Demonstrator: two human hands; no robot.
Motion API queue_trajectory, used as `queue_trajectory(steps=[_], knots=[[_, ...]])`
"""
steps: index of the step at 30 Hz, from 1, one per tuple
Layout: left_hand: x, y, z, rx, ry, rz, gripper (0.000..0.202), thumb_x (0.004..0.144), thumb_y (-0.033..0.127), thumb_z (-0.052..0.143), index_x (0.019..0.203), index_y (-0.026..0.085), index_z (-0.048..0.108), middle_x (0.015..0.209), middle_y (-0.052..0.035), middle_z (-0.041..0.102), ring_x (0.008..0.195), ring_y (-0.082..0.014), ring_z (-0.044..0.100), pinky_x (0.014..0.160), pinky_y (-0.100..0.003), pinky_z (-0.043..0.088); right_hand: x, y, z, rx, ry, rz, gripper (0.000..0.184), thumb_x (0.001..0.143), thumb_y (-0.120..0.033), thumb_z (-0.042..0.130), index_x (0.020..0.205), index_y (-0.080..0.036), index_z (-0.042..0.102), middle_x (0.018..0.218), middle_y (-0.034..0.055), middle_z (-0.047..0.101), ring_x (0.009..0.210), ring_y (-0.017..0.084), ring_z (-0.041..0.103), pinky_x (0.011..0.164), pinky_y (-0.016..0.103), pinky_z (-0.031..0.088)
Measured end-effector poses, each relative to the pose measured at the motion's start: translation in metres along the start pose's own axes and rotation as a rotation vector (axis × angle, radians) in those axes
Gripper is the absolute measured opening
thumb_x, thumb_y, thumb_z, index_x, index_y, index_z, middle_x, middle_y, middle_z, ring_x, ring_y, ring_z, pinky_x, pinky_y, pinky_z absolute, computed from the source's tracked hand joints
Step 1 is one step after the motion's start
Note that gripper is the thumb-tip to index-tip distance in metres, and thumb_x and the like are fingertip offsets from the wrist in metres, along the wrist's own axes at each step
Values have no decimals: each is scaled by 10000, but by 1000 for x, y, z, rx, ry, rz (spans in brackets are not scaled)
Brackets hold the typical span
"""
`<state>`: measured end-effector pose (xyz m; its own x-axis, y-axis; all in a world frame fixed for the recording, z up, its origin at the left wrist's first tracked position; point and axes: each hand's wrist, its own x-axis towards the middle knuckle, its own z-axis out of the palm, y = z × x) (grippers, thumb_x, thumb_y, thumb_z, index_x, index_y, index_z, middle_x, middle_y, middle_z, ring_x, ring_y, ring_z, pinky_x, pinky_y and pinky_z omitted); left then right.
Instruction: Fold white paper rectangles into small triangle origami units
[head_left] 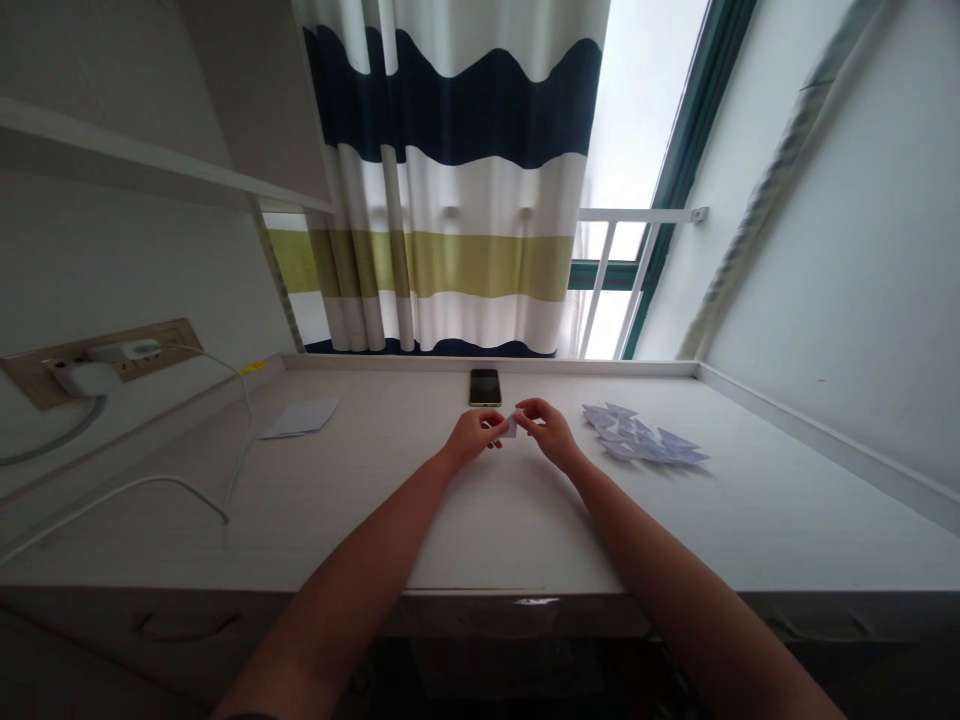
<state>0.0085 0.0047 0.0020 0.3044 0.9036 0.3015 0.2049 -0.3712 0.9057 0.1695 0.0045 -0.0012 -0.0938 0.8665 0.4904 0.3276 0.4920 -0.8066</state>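
The left hand (472,437) and right hand (551,432) pinched a small paper piece (511,426) over the desk (352,470), near a phone (485,387); a slackened pinch risked dropping it toward the folded papers (641,435).

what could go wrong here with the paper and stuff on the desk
The small piece of white paper is pinched between the left hand and right hand, so it could slip from that light grip and drop.

The black smartphone lies just beyond the hands, where a careless movement might knock it.

The loose heap of folded paper pieces sits close to the right hand, so a wide sweep could scatter it.
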Motion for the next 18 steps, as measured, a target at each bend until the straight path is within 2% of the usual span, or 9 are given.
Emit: queue_trajectory(steps=[3, 7, 11, 18], knots=[[0, -1, 0, -38, 59, -6, 288, 639, 403, 624, 732, 139, 555, 638, -15, 587, 482, -113, 573, 434, -211, 429, -1, -3, 0, -100, 86, -84, 200, 671, -345, 600, 783, -188, 546, 674, 7, 537, 608, 130, 492, 550, 272, 437], [2, -5, 0, -38, 96, 15, 304, 632, 409, 636, 735, 142, 534, 606, -9, 584, 523, -125, 588, 452, -214, 456, -3, -7, 4, -127, 9, -144, 150, 697, -323, 576, 757, -186, 569, 642, 7, 547, 567, 118, 503, 527, 261, 448], [3, -4, 1, -70, 110, 11, 301, 635, 391, 642, 736, 129, 534, 612, -20, 591, 554, -129, 583, 484, -242, 490, -4, -7, 8, -43, -56, -116, 189, 686, -314, 592, 816, -177, 585, 708, 26, 584, 613, 127, 562, 555, 269, 488], [-2, 7, 1, -188, 60, -13, 278, 674, 349, 625, 801, 111, 558, 714, -45, 606, 605, -132, 605, 564, -292, 523, -4, -7, 6, 49, -66, -51, 233, 661, -330, 624, 827, -180, 558, 752, 26, 600, 661, 142, 603, 607, 298, 514]])
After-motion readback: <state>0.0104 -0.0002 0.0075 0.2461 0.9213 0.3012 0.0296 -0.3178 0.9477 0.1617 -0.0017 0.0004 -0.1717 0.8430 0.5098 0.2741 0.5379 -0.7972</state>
